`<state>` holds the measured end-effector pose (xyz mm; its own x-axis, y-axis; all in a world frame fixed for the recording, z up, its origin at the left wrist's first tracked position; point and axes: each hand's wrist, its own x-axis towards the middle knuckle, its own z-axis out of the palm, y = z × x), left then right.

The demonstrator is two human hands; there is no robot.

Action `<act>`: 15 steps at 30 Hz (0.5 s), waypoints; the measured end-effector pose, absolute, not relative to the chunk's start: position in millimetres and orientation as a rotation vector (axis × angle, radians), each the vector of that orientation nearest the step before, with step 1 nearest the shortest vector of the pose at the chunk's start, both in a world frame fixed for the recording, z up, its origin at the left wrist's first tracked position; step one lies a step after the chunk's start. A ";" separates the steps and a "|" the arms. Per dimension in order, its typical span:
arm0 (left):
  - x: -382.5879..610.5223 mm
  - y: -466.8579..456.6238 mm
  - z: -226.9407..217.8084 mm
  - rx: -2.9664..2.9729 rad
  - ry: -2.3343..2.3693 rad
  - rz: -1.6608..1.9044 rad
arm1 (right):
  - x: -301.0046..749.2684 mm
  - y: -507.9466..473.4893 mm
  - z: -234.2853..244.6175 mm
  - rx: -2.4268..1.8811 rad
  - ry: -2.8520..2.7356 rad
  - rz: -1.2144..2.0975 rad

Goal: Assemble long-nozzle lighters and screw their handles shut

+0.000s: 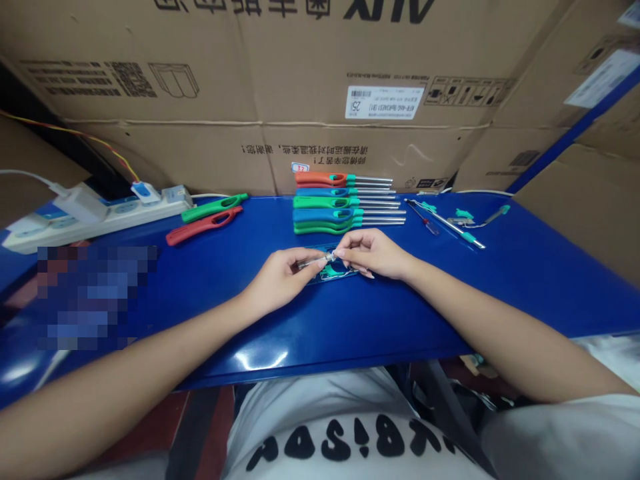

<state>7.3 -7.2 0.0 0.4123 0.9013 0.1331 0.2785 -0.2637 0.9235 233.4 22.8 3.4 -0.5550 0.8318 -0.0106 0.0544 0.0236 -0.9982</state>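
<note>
My left hand (pixel 283 275) is closed, thumb and fingers pinching a small slim lighter part (pixel 323 260), partly see-through and metallic. My right hand (pixel 374 253) meets it from the other side, its thumb and index finger pressed together at the tip of the same part; whatever they grip there is too small to name. Beneath both hands a blue lighter shell half (pixel 316 280) lies on the table, with a teal piece (pixel 331 271) and thin white wire in it. The fingers cover much of the shell.
A stack of assembled long-necked lighters (pixel 325 217) lies just beyond my hands. Left of it are a green handle (pixel 213 208), a red handle (pixel 203 227) and a power strip (pixel 100 219). At right lie a screwdriver (pixel 430 227), a metal tube (pixel 453 228) and small teal parts. Cardboard (pixel 280 87) walls the back.
</note>
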 end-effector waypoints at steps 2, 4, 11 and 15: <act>7.3 -7.3 -1.1 1.794 1.035 0.877 | 232.9 22.2 4.0 -0.923 -1.683 1.590; 7.3 -7.3 -2.4 1.818 1.047 0.884 | 232.3 21.2 4.5 -0.934 -1.684 1.581; 7.2 -8.2 -6.7 1.879 1.062 0.907 | 229.4 16.0 4.6 -0.941 -1.678 1.492; 6.3 -8.0 -8.7 1.912 1.053 0.897 | 229.2 14.7 3.5 -0.937 -1.698 1.479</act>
